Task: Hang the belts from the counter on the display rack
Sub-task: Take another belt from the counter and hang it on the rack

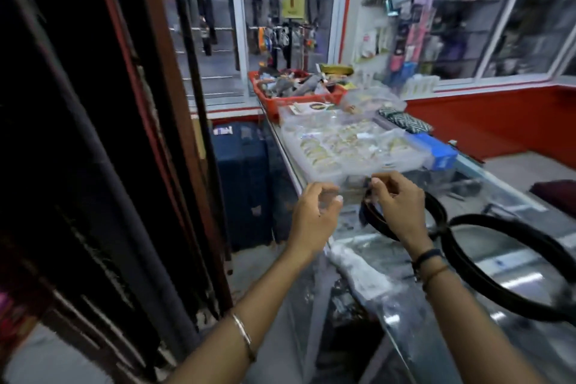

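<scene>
Both hands were raised over the glass counter [486, 256]. Right hand [397, 206] pinched a coiled belt [378, 221] hanging just beneath it. Left hand [314, 215] was half curled, grip on clear wrapping uncertain. Second belt [498, 262] lay right, rack [93, 165] far left.

one wide-angle view sat at the person's head, faced forward and downward along both forearms, close over the glass worktop [486, 262]. hanging belts [93, 165] crowded its left edge, shop windows [280, 9] lay far ahead.
</scene>
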Tool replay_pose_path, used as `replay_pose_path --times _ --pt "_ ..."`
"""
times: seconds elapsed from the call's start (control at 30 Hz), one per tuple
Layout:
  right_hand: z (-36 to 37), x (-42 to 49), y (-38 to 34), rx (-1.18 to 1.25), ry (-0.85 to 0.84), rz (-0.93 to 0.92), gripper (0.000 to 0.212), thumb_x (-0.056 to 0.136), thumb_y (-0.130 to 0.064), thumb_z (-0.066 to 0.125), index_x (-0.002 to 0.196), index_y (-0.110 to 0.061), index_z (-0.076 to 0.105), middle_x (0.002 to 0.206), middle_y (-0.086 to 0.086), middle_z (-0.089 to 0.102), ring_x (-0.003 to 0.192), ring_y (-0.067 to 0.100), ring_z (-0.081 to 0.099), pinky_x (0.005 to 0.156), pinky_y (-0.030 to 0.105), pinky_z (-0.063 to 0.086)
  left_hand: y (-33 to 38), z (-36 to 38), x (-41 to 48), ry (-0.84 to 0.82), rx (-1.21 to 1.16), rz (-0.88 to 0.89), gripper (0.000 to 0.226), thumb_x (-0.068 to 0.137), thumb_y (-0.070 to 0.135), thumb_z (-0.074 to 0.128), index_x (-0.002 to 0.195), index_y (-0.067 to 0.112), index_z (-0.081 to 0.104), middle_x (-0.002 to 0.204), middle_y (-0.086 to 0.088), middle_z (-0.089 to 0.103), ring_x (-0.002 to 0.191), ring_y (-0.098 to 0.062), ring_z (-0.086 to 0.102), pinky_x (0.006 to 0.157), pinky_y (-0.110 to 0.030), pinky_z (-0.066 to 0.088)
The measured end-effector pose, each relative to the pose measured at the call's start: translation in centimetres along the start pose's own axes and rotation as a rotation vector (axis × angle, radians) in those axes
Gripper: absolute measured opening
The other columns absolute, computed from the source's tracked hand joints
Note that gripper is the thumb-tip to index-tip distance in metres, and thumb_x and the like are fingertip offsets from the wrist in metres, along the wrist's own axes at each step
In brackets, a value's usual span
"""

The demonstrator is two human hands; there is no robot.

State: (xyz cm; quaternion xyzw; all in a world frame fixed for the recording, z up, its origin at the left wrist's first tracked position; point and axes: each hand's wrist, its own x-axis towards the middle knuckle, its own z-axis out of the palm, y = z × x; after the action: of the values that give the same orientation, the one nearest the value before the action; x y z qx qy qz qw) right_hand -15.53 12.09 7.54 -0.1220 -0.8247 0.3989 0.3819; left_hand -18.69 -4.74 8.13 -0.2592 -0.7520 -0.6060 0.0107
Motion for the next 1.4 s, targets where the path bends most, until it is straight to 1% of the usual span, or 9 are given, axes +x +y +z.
replay_pose_path --times 0.13,0.3,0.43,0.57,0.73,0.87,1.1,1.23,1.4 --pt "-1.7 3.0 6.7 -0.217 -0.050 0.106 0.016 0.089 -0.012 0.058 0.099 -0.003 0.067 0.096 0.019 0.071 0.087 0.030 0.064 0.074 0.023 0.039 -2.3 5.7 2.3 -0.096 0.047 -0.179 0.019 0.091 0.015 0.058 0.107 0.005 0.061 0.116 -0.012 0.060 0.098 -0.016 0.057 0.089 -0.030 0.047" --pt "-1.5 8.1 12.5 -0.482 -0.304 0.087 0.035 0.088 -0.017 0.059 0.120 -0.002 0.056 0.122 0.022 0.059 0.114 0.038 0.055 0.094 0.044 0.045 -4.3 11.2 5.5 -0.223 0.239 -0.338 0.035 0.090 0.034 0.058 0.115 0.010 0.052 0.126 -0.010 0.051 0.114 -0.026 0.052 0.088 -0.032 0.040" --pt "0.8 11.5 14.8 -0.619 -0.589 0.058 0.053 0.087 -0.018 0.061 0.135 -0.006 0.041 0.142 0.019 0.046 0.129 0.035 0.044 0.107 0.046 0.038 -5.3 13.9 7.6 -0.230 0.379 -0.410 0.048 0.086 0.038 0.062 0.117 0.005 0.046 0.131 -0.015 0.044 0.120 -0.032 0.046 0.084 -0.035 0.039" --pt "2.8 13.0 16.1 -0.643 -0.744 0.018 0.054 0.082 -0.015 0.065 0.131 -0.009 0.044 0.134 0.017 0.053 0.122 0.036 0.051 0.101 0.046 0.042 -6.1 14.8 8.8 -0.194 0.366 -0.450 0.040 0.083 0.032 0.066 0.104 0.002 0.051 0.121 -0.017 0.049 0.113 -0.032 0.051 0.077 -0.033 0.038" --pt "2.8 13.7 16.0 -0.654 -0.711 -0.007 0.042 0.082 -0.009 0.065 0.122 -0.012 0.053 0.127 0.015 0.059 0.113 0.034 0.057 0.091 0.043 0.047 -6.5 14.2 9.4 -0.187 0.374 -0.410 0.014 0.078 0.017 0.064 0.078 0.005 0.057 0.093 -0.021 0.061 0.092 -0.039 0.062 0.066 -0.039 0.046" --pt "2.1 13.0 14.0 -0.680 -0.606 -0.029 0.035 0.081 -0.018 0.068 0.114 -0.015 0.057 0.118 0.013 0.064 0.107 0.033 0.059 0.080 0.039 0.047 -6.3 12.0 8.7 -0.190 0.413 -0.323 0.012 0.082 0.015 0.060 0.093 0.010 0.059 0.108 -0.014 0.058 0.098 -0.032 0.057 0.071 -0.031 0.039" --pt "1.7 9.8 7.7 -0.368 -0.567 0.028 0.030 0.075 -0.026 0.075 0.100 -0.016 0.061 0.096 0.012 0.068 0.088 0.031 0.062 0.069 0.039 0.049 -4.9 5.0 6.0 -0.176 0.558 -0.148 0.029 0.085 0.018 0.054 0.114 0.014 0.052 0.119 -0.007 0.054 0.104 -0.029 0.056 0.081 -0.040 0.047" --pt "2.4 7.2 2.6 -0.174 -0.530 -0.009 0.032 0.074 -0.021 0.076 0.099 -0.014 0.058 0.085 0.006 0.060 0.077 0.024 0.056 0.056 0.011 0.038 -3.1 -0.1 4.0 -0.132 0.604 -0.051 0.045 0.084 0.008 0.050 0.126 0.023 0.046 0.116 -0.009 0.056 0.102 -0.033 0.058 0.085 -0.047 0.050" --pt "3.9 3.5 -5.4 0.010 -0.607 -0.076 0.022 0.084 -0.018 0.064 0.099 -0.017 0.048 0.075 0.003 0.056 0.064 0.018 0.048 0.057 0.027 0.036 -0.5 -7.4 0.9 -0.027 0.621 0.054 0.057 0.082 0.001 0.050 0.132 0.029 0.043 0.110 -0.008 0.057 0.103 -0.028 0.057 0.089 -0.045 0.049"
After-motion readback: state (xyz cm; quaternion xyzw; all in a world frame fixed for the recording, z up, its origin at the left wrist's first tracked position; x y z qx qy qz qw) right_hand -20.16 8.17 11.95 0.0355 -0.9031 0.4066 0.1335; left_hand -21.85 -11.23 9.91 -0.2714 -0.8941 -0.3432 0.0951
